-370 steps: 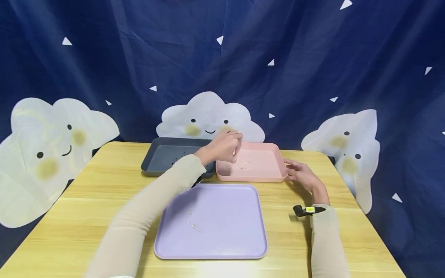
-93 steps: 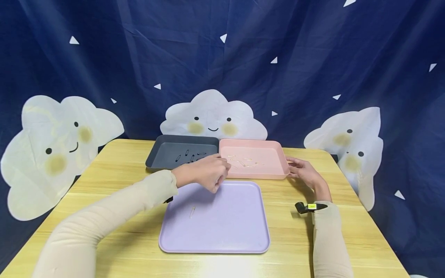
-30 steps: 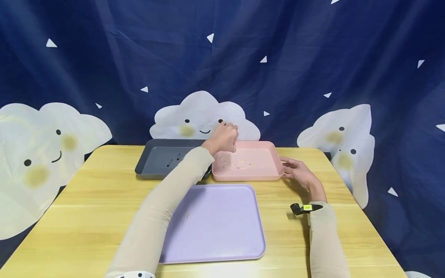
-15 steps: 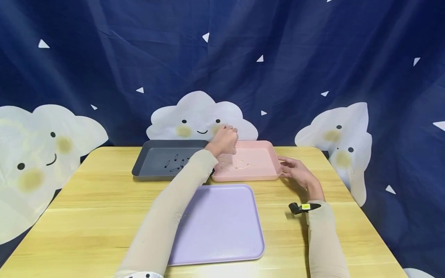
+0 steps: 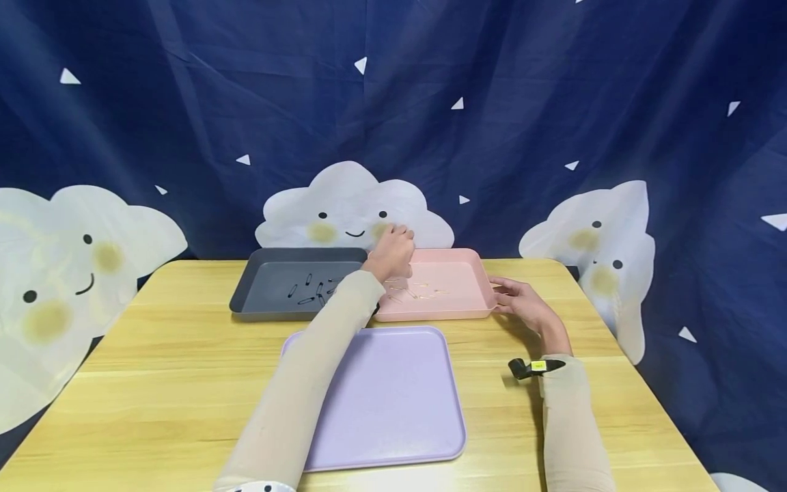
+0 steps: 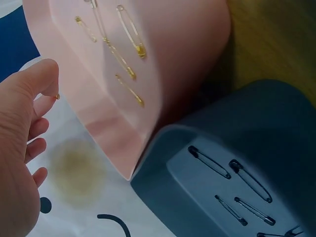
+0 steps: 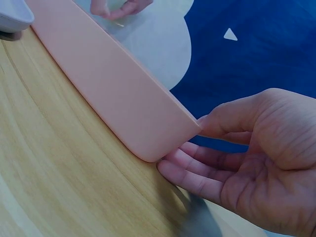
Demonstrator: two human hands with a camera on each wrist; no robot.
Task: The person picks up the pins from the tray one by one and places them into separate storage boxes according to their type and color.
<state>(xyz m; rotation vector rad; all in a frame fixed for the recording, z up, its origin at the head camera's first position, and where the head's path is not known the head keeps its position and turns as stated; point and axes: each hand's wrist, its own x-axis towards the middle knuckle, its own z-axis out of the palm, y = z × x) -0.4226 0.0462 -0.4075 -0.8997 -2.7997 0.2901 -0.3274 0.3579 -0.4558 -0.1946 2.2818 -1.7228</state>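
My left hand (image 5: 393, 253) is above the back-left part of the pink tray (image 5: 486, 311), pinching a gold safety pin (image 6: 58, 97) between thumb and forefinger; only a bit of it shows. Several gold safety pins (image 6: 129, 30) lie in that tray. Beside it on the left, the dark grey tray (image 5: 242, 301) holds several black safety pins (image 6: 210, 162). My right hand (image 7: 266, 158) touches the pink tray's right end, with the thumb at the rim and the fingers extended along the outside wall. In front lies a flat purple tray (image 5: 393, 403), partly covered by my left sleeve.
The trays stand on a wooden table (image 5: 154, 369). A dark blue curtain (image 5: 492, 137) with white clouds hangs right behind its back edge. A black wrist camera (image 5: 522, 369) sits on the right wrist. The pink and grey trays stand side by side.
From low by the pink tray's front, my left hand has moved up and back over it. The pin seen earlier on the purple tray is now behind the sleeve. The right hand stays put.
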